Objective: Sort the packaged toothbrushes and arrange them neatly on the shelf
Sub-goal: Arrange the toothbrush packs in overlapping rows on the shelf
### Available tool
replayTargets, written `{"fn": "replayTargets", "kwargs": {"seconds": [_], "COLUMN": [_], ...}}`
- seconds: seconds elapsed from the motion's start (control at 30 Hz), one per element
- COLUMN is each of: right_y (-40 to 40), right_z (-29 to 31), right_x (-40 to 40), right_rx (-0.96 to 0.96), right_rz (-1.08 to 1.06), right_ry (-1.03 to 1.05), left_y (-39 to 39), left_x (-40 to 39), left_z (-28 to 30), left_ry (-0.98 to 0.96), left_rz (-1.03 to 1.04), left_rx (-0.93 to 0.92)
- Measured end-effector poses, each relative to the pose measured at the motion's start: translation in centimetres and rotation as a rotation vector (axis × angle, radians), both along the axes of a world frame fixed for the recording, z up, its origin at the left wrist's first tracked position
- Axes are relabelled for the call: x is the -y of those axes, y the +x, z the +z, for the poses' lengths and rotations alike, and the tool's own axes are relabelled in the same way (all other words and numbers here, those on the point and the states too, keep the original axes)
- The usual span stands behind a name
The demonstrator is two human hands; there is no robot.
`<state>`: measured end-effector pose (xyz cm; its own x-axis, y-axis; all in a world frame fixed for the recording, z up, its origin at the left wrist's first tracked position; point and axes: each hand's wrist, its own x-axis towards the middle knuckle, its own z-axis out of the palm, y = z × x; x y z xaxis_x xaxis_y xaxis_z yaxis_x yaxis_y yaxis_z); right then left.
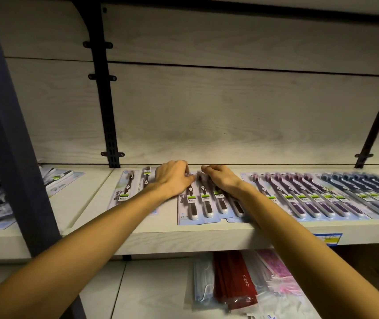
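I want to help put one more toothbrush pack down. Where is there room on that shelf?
Bare pale wood shelf shows left of the two brown-handled toothbrush packs, up to the dark blue post. A bare strip runs behind the packs. It is crowded under both hands and along the overlapping purple and blue packs.

Face masks (203, 286), red packets (234, 282) on lower shelf (151, 291).

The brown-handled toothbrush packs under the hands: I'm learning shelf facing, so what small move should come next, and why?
Probably slide the brown-handled group rightward against the purple row. Both hands, left hand and right hand, already rest on those packs, whose lower edges look staggered, and two loose packs lie apart to the left on the shelf, waiting to join.
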<state>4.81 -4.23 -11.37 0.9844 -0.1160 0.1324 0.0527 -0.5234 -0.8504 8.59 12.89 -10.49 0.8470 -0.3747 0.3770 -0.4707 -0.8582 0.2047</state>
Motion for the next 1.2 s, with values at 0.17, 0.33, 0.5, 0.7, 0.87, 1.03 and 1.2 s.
{"fn": "replayTargets", "kwargs": {"seconds": [0.17, 0.33, 0.5, 0.7, 0.87, 1.03, 1.2], "right_y": [-0.3, -0.6, -0.2, -0.1, -0.1, -0.8, -1.8], "right_z": [0.5, 1.6, 0.5, 0.3, 1.3, 2.3, 2.0], "right_x": [-0.1, -2.1, -3.7, -3.3, -2.4, -0.4, 1.4], "right_rx": [0.056, 0.127, 0.078, 0.095, 0.193, 0.243, 0.216], "right_rz": [-0.026, -0.029, 0.000, -0.022, -0.076, -0.147, -0.216], "right_ry": [-0.203, -0.743, -0.735, -0.649, -0.144, 0.126, 0.327], "left_y": [-0.4, 1.7, 2.6, 2.4, 1.4, 0.7, -0.4], "left_x": [-0.9, -6.4, -9.0, -8.7, -7.3, -4.8, -2.6], "left_z": [1.0, 2.3, 0.2, 0.4, 2.0, 5.4, 7.3], "left_ry": [-0.079, 0.059, 0.074, -0.066, -0.257, -0.378, -0.369], "left_rz": [-0.062, 0.117, 0.252, 0.285, 0.148, -0.107, -0.589], "left_rx": [-0.015, 0.022, -0.168, -0.079, 0.004, -0.046, -0.269]}}
